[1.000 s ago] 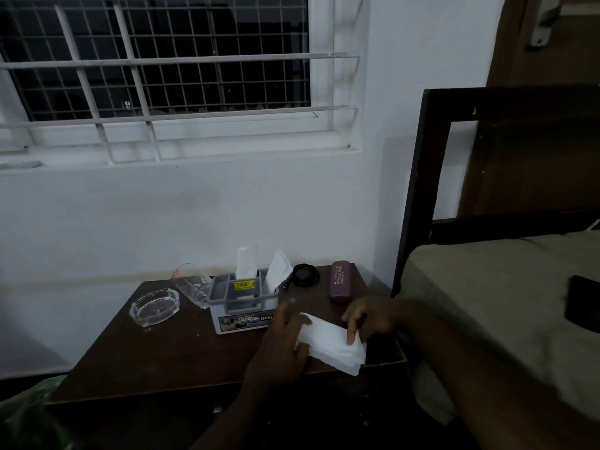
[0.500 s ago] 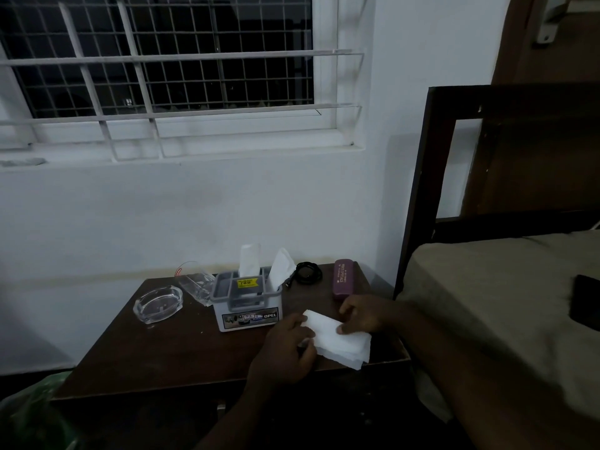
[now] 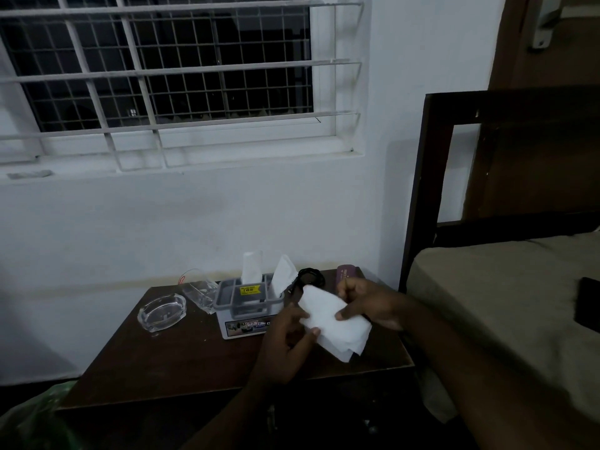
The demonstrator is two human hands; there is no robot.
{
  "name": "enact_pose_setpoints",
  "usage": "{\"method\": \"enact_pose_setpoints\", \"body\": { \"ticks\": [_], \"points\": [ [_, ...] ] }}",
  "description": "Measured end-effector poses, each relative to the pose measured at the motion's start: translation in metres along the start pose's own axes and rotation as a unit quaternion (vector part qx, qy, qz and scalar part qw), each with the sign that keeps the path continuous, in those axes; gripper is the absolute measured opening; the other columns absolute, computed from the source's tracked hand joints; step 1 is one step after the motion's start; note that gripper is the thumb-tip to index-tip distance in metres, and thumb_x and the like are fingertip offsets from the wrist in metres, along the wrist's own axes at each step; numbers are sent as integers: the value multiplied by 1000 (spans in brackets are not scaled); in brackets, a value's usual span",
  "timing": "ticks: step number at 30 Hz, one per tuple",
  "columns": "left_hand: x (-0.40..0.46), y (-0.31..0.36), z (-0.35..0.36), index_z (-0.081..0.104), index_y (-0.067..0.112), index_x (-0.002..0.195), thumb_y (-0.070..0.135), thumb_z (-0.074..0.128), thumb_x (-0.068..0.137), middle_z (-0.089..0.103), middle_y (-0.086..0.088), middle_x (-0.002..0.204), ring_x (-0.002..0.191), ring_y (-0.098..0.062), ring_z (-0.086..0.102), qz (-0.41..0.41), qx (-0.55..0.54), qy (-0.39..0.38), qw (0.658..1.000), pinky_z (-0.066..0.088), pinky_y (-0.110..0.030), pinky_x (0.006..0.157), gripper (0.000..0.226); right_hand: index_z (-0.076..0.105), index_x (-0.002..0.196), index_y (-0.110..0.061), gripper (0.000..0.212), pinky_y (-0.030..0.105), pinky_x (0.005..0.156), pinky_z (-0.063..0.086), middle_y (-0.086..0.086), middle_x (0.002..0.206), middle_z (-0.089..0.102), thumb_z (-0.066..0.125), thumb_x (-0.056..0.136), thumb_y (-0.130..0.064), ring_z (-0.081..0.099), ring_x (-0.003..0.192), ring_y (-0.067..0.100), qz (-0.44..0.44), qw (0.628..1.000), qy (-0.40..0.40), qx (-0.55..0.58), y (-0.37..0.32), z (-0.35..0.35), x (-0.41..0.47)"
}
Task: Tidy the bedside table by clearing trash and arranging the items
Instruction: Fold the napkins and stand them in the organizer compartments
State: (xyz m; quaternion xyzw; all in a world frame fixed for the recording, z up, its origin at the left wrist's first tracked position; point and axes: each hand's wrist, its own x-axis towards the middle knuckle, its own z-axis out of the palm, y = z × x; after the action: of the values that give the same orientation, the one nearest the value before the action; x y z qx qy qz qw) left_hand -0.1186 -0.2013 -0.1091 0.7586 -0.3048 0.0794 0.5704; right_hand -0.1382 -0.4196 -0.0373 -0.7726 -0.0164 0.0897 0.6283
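Both hands hold a folded white tissue just above the right part of the dark wooden bedside table. My left hand grips its lower left edge from below. My right hand pinches its upper right side with thumb on top. Behind the tissue stands a grey and white organizer box with a white cup and a white paper sticking up out of it.
A glass ashtray and a tilted clear glass sit left of the box. A black round object and a maroon case lie at the back right. The bed with a dark headboard borders the table's right side; a green bag is at lower left.
The tissue has been lifted off the table's front edge and raised toward the box. My right hand shifted from its far end to its upper side.
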Motion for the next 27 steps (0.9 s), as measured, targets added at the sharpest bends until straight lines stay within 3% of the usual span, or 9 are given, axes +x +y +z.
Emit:
{"method": "enact_pose_setpoints", "body": {
  "ticks": [3,7,10,12,15,20,23,27],
  "points": [
    [1,26,-1,63,26,101,21,76,80,63,6,116,107,-17,63,-139,-168,47,975,58,-38,85,25,58,70,-17,30,37,72,53,9,90,61,75,70,7,59,90,27,-61,992,-2,112,-9,2,2],
    [14,57,-7,68,24,98,29,79,74,69,-1,112,104,-22,67,-161,-264,72,948,57,-50,85,28,72,92,-10,24,44,87,56,14,115,69,72,74,7,64,110,33,-67,980,-18,188,-21,17,6],
    [27,72,-22,64,30,102,24,81,74,65,6,110,101,-12,64,-103,-177,121,971,59,-33,80,33,72,106,-10,31,43,92,54,14,119,69,71,79,5,65,112,30,-82,978,-17,189,-30,35,13],
    [35,74,-39,51,30,118,14,81,75,56,11,120,106,-4,58,-45,-107,158,981,56,-21,79,55,72,111,-14,35,44,94,54,10,118,70,73,80,2,67,110,26,-99,982,10,163,-37,47,19],
    [43,66,-62,35,28,131,2,80,72,49,9,130,112,-9,56,-2,-63,162,985,58,-24,77,78,71,113,-22,40,49,91,56,8,122,67,78,78,-5,67,108,27,-141,981,52,123,-47,65,31],
    [52,59,-91,68,26,83,-3,73,76,67,18,90,91,-10,65,-21,59,147,987,51,-17,71,30,65,123,-29,52,48,88,57,5,115,70,75,79,-4,69,102,27,-176,979,47,94,-58,93,50],
    [59,55,-111,74,13,91,-4,71,77,70,3,95,87,-8,63,-49,133,158,977,42,-1,73,22,49,138,-35,66,24,74,58,-3,124,62,71,83,-6,67,96,16,-189,980,58,33,-60,103,62],
    [67,42,-135,66,0,116,2,68,82,65,-16,120,116,-30,56,-92,293,184,934,34,-24,98,34,38,144,-33,71,5,67,47,-9,143,38,71,84,-17,60,102,3,-210,966,143,-40,-58,107,78]
  ]
}}
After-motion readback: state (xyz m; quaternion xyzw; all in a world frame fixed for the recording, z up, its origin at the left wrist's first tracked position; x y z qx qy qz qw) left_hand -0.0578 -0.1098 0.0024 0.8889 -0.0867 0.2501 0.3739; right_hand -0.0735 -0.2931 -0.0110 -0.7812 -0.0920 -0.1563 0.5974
